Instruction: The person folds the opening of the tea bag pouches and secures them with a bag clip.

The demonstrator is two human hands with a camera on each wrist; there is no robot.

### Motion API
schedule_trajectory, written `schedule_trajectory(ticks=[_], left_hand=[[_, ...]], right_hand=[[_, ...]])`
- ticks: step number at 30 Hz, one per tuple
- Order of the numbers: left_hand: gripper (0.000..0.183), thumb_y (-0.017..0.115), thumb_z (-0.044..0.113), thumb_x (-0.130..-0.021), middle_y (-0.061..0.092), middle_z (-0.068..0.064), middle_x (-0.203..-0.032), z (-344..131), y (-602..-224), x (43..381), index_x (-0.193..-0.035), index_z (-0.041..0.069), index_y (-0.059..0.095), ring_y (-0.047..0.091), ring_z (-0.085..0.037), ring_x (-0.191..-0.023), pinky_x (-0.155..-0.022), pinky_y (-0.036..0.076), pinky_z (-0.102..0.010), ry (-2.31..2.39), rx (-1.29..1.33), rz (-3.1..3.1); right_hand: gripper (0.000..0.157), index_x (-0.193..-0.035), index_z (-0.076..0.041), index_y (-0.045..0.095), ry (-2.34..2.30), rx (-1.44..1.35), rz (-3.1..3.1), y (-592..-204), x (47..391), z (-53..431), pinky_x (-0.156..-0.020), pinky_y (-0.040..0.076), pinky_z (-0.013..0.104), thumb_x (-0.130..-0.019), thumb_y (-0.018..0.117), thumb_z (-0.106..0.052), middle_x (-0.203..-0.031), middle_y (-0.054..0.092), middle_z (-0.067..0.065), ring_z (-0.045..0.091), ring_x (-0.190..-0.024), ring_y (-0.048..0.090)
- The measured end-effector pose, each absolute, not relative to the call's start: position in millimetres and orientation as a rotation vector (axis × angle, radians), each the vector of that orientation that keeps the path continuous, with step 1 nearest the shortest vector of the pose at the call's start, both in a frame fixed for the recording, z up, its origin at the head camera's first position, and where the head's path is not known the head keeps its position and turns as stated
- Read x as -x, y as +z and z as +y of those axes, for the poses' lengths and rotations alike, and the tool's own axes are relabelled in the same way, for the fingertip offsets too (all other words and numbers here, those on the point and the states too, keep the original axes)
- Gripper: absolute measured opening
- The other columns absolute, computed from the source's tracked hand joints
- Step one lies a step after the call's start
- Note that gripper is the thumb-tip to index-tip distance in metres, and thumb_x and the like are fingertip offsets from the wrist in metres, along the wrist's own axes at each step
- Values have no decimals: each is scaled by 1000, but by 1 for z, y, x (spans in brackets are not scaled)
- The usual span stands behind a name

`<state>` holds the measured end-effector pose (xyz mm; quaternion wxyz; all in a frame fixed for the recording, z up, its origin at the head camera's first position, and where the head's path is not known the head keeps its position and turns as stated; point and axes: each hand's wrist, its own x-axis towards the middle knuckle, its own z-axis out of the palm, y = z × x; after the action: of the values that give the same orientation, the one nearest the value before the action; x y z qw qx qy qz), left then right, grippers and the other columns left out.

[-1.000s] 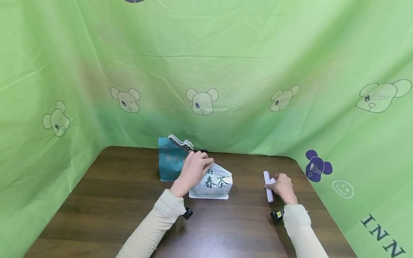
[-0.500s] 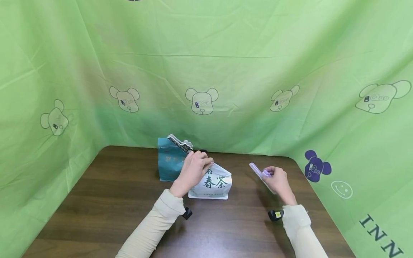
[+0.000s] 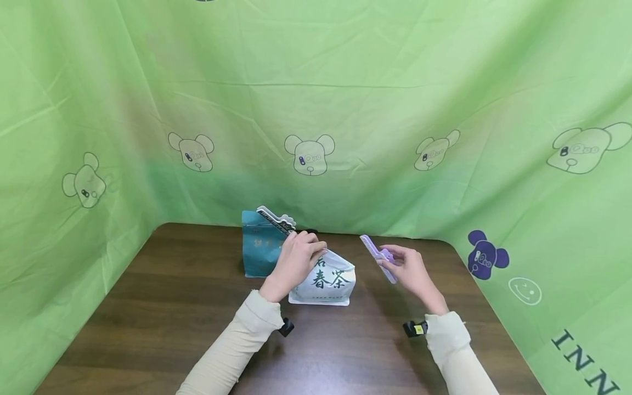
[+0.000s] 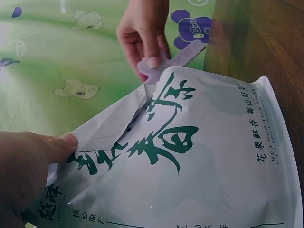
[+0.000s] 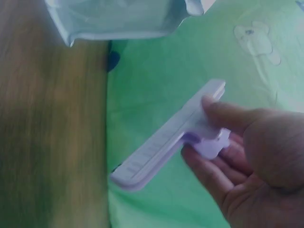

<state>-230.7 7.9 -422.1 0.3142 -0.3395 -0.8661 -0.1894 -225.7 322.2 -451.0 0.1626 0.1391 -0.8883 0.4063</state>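
My left hand point(image 3: 295, 262) pinches the folded-over top of a white tea bag point(image 3: 336, 288) with green lettering, which stands on the table. In the left wrist view the thumb presses the fold point(image 4: 107, 128) at the bag's upper edge. To the right of the bag, my right hand point(image 3: 411, 270) holds a pale purple bag clip point(image 3: 371, 248) above the table. The right wrist view has the thumb on one side of the clip's handle point(image 5: 209, 147) and fingers on the other, with its long ridged bar point(image 5: 152, 152) slanting away from the hand.
A teal pouch point(image 3: 258, 255) stands behind and left of the white bag. Across its top slants a black-and-white clip point(image 3: 272, 218), partly hidden by my left hand. A green printed cloth point(image 3: 370, 186) hangs around the back and sides of the brown wooden table point(image 3: 163, 307).
My right hand has lifted the purple clip off the table and carried it left towards the white bag, tilting it on the way. The left hand has kept its place on the bag.
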Motion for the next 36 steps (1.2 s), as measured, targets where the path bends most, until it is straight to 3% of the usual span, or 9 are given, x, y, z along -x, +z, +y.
schedule_trajectory(ticks=[8, 12, 20, 27, 36], left_hand=[[8, 74, 23, -94, 64, 6, -82, 7, -422, 230, -99, 20, 81, 55, -14, -75, -67, 36, -29, -500, 898, -2276], [8, 74, 23, -94, 64, 6, -82, 7, -422, 230, -99, 20, 81, 54, -14, -75, -67, 36, -29, -512, 902, -2269], [9, 74, 23, -94, 63, 5, -81, 7, -423, 231, -99, 19, 80, 54, -14, -75, -68, 37, -30, -520, 910, -2265], [8, 74, 23, -94, 63, 5, -81, 8, -423, 231, -98, 20, 80, 54, -15, -75, -68, 37, -30, -509, 914, -2259], [8, 74, 23, -94, 64, 5, -81, 8, -423, 232, -98, 20, 80, 55, -15, -75, -68, 37, -30, -519, 908, -2258]], right_hand=[[30, -117, 7, 71, 1275, -638, -2452, -438, 214, 298, -77, 58, 21, -87, 75, 6, -103, 74, 24, 20, -88, 73], [28, -113, 10, 70, 1288, -710, -2420, -427, 207, 286, -79, 59, 27, -85, 73, 12, -100, 73, 24, 23, -87, 73], [30, -114, 13, 70, 1344, -712, -2420, -399, 186, 268, -66, 59, 24, -84, 76, 9, -100, 72, 29, 12, -83, 71], [28, -114, 7, 73, 1263, -734, -2387, -413, 195, 273, -63, 58, 27, -86, 76, 6, -101, 74, 25, 9, -79, 68], [24, -106, 6, 76, 1126, -770, -2297, -426, 202, 278, -61, 52, 17, -82, 76, 12, -95, 76, 22, 11, -73, 66]])
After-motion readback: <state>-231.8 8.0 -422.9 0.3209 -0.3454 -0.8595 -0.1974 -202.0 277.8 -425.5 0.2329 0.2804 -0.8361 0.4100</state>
